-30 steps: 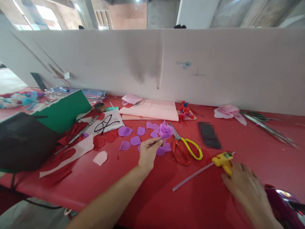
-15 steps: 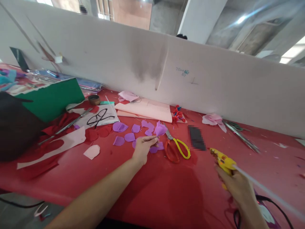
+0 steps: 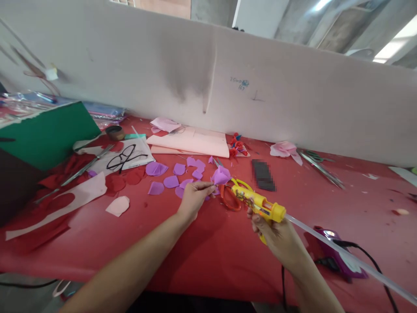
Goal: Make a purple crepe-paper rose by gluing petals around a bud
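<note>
Pinched in the fingers of my left hand [image 3: 193, 199] is a purple paper flower [image 3: 221, 174], its petals fanning out to the right. My right hand [image 3: 273, 232] grips a yellow hot glue gun [image 3: 260, 204], whose nozzle points left, close to the flower. A long clear glue stick [image 3: 325, 241] sticks out of the gun's back. Behind the nozzle lie scissors [image 3: 230, 199] with one red and one yellow handle, partly hidden by the gun. Several loose purple petals [image 3: 171, 181] are spread on the red table left of and behind my left hand.
Black-framed glasses [image 3: 126, 158] rest on a white packet at the left, near red and pink scraps [image 3: 117, 206]. Folded pink sheets [image 3: 192, 142] lie at the back. A dark blurred rectangle [image 3: 263, 174] is right of the scissors. A purple device [image 3: 342, 254] with a cable stands at the right.
My right hand has brought the glue gun leftward from the right side to near the flower. My left hand still holds the flower. The view has shifted slightly right and down.
</note>
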The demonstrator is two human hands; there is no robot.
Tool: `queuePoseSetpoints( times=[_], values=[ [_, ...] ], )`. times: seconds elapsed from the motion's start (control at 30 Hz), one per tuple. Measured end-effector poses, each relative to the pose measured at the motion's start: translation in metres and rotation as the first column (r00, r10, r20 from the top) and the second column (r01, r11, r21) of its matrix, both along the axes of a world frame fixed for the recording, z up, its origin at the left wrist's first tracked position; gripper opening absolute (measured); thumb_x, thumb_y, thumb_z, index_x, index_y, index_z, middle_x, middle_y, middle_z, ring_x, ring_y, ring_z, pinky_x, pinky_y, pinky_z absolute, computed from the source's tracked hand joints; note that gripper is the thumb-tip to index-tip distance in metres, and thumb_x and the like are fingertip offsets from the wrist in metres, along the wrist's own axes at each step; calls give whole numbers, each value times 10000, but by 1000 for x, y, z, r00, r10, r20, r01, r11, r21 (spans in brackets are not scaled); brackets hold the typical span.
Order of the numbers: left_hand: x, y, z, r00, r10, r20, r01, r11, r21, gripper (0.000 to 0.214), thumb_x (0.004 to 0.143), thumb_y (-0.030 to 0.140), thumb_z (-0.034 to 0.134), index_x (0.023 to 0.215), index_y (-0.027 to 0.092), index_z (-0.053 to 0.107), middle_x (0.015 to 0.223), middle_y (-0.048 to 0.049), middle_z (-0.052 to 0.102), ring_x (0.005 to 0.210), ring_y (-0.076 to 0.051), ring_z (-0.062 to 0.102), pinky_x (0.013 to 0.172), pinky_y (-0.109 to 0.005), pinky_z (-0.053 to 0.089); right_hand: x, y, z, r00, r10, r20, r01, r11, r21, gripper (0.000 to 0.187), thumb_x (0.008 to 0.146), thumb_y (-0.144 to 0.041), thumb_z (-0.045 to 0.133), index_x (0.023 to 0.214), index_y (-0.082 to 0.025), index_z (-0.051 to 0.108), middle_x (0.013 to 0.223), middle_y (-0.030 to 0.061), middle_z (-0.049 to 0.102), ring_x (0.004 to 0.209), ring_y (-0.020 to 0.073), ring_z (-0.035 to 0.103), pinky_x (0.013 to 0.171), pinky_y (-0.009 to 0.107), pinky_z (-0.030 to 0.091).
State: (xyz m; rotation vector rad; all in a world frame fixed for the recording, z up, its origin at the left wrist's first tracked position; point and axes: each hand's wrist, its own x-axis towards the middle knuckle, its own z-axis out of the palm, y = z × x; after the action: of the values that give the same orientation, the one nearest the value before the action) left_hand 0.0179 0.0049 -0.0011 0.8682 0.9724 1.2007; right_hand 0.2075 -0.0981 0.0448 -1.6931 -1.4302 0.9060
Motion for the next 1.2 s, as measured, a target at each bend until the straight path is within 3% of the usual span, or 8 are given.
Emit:
queuePoseSetpoints(
  times=[0.97, 1.1, 1.2],
  values=[
    [-1, 0, 5, 999, 34, 12, -34, 999, -22, 129, 579, 257, 765, 655, 153, 761, 549, -39, 661, 513, -118, 551, 568, -260, 432, 5, 4, 1, 981, -44, 189, 50, 998, -27, 427, 818, -616, 501, 740, -209, 602, 568, -5, 514, 513, 153, 467, 480, 284, 382],
    [-4, -1, 7, 998, 23, 63, -22, 999, -23, 138, 594, 260, 760, 665, 141, 762, 552, -34, 661, 520, -107, 551, 601, -256, 442, 29, 3, 2, 884, -105, 455, 159, 984, -83, 459, 813, -628, 451, 615, -229, 559, 531, 16, 521, 504, 191, 511, 489, 312, 400],
    [-5, 0, 10, 992, 20, 125, -15, 999, -46, 157, 568, 264, 787, 656, 137, 757, 563, -29, 668, 528, -102, 560, 620, -250, 452, 55, 7, -7, 745, -154, 649, 206, 979, -3, 369, 835, -552, 452, 814, -223, 616, 719, 75, 626, 661, 257, 612, 582, 345, 452]
  ],
)
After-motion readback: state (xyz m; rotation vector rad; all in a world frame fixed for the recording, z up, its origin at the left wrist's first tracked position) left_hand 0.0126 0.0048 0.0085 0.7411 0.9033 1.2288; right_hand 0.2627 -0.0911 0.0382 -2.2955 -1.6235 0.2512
